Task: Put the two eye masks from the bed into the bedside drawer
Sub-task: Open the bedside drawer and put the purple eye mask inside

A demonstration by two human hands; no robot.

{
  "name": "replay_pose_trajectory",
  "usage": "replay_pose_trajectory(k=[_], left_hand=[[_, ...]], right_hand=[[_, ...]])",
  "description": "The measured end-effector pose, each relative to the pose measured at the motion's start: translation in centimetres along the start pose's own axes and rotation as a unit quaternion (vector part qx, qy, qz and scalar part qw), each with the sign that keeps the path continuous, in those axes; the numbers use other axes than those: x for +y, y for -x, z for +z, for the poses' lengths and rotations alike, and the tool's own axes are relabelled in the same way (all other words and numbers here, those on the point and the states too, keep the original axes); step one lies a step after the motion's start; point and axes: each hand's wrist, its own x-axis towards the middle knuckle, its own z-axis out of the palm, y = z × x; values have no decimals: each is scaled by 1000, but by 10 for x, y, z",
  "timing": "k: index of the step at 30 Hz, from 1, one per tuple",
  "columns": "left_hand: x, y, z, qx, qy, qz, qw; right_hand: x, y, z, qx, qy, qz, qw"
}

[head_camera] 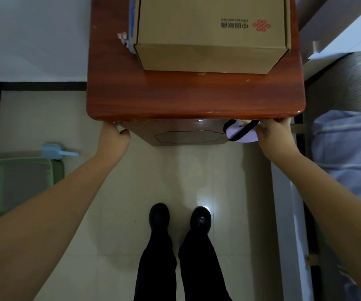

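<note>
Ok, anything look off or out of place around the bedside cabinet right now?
One thing: the eye mask is pinched in the right hand against the drawer front, its black strap dangling loose, while that hand and the left hand grip under the cabinet top. The strap could catch. The cardboard box sits square.

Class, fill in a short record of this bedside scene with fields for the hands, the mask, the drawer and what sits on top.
left hand: gripping the left front corner of the bedside cabinet, under its top
right hand: at the right front corner, holding an eye mask
eye mask: pale with a black strap; a second mask cannot be made out
drawer front: appears shut
on top: cardboard box
bed: to the right, blue striped bedding
</note>
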Motion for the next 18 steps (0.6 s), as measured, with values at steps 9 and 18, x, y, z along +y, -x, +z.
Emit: replay_pose_trajectory(k=[9, 18], left_hand=[[-23, 37, -13, -25, 71, -6, 997], [-57, 81, -6, -43, 73, -74, 994]], right_hand=[[8, 58, 3, -33, -60, -6, 998], [27, 104, 27, -68, -16, 9, 998]])
